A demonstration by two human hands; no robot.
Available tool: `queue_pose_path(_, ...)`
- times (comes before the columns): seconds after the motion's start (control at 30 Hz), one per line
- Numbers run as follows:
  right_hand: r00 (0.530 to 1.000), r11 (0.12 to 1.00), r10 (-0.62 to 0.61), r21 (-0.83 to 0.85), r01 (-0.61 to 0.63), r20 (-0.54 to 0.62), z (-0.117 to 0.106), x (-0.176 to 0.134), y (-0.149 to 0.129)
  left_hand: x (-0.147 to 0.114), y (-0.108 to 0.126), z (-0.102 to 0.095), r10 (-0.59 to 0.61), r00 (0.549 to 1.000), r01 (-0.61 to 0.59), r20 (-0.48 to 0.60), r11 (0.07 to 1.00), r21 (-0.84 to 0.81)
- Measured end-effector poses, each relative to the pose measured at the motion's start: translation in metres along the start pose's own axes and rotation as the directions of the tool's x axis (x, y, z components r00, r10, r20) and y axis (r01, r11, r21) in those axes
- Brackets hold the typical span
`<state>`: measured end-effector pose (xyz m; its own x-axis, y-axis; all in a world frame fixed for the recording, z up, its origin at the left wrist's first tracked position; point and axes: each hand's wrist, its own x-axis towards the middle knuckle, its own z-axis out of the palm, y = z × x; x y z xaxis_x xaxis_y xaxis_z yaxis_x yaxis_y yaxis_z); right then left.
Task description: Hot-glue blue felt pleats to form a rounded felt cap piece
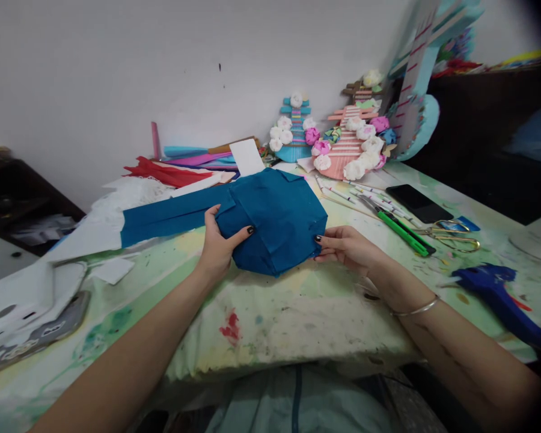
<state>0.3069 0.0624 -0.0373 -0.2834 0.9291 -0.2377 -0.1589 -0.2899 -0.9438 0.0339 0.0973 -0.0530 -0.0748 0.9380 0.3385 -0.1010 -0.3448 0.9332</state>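
Between my hands is a flat piece wrapped in dark blue paper (284, 210), with a wide many-sided body and a long straight neck stretching to the left. Folds and creases show across its surface. My left hand (220, 240) grips it where neck and body meet, thumb on top and fingers behind. My right hand (342, 246) pinches the right lower edge between thumb and fingers. The piece is held tilted a little above the table, its neck end over white paper.
On the right lie a green utility knife (399, 228), gold-handled scissors (455, 234), a black phone (419, 203), several markers (336, 191) and a blue glue gun (500, 300). Flower-decorated instrument models (293, 129) stand by the wall. Coloured paper (166, 173) lies behind; a grey phone case (58, 325) lies left.
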Motion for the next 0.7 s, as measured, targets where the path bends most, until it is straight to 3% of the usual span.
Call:
queue_pose_path(0.37,0.996,0.996,0.075,-0.04,-0.077,-0.052,-0.002,0.002,0.006,-0.006,0.011,0.0,0.232,0.969,-0.248,0.09,0.929,0.274)
queue_pose_path(0.7,0.995,0.997,0.063,-0.047,-0.067,-0.078,0.001,-0.001,0.001,-0.008,0.014,0.001,0.319,0.942,-0.336,0.106,0.895,0.293)
